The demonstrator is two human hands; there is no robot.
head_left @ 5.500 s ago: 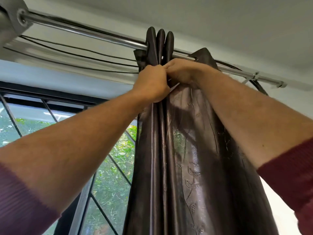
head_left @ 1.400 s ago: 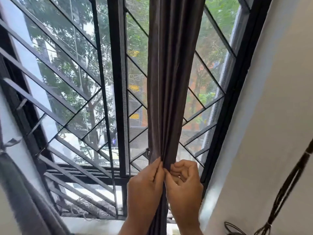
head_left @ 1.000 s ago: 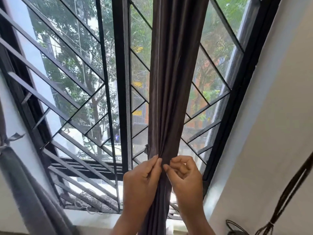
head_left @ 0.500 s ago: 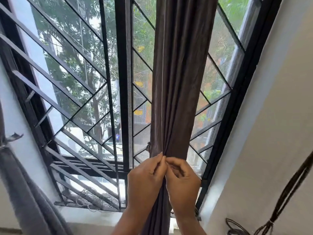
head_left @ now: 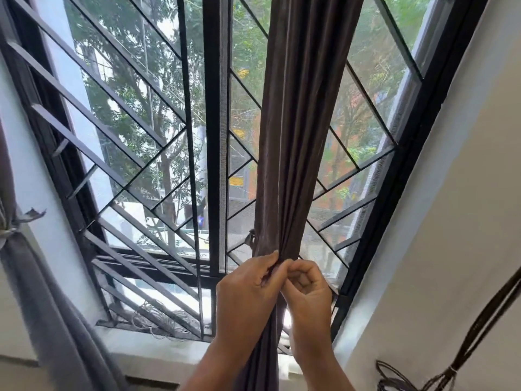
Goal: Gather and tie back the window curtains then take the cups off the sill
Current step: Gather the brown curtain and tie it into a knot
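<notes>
A dark brown curtain (head_left: 296,136) hangs bunched into a narrow column in front of the barred window (head_left: 174,153). My left hand (head_left: 245,294) and my right hand (head_left: 307,294) meet at its lower part, fingertips pinching the folds together at the front. A short strip of fabric (head_left: 249,238) sticks out from the curtain's left edge just above my hands. At the far left a grey curtain (head_left: 33,277) is tied back with a knotted band (head_left: 11,227). The white sill (head_left: 158,348) runs below the window. No cups are in view.
Black diagonal grille bars and a thick centre post (head_left: 214,136) stand behind the curtain. A tangle of thin wire (head_left: 158,323) lies at the grille's foot. Dark cables (head_left: 462,356) hang on the white wall at the lower right.
Five seconds ago my hands held the curtain near the rod. Over the last second they stay at its lower part, fingers shifting from slightly apart to pinched together.
</notes>
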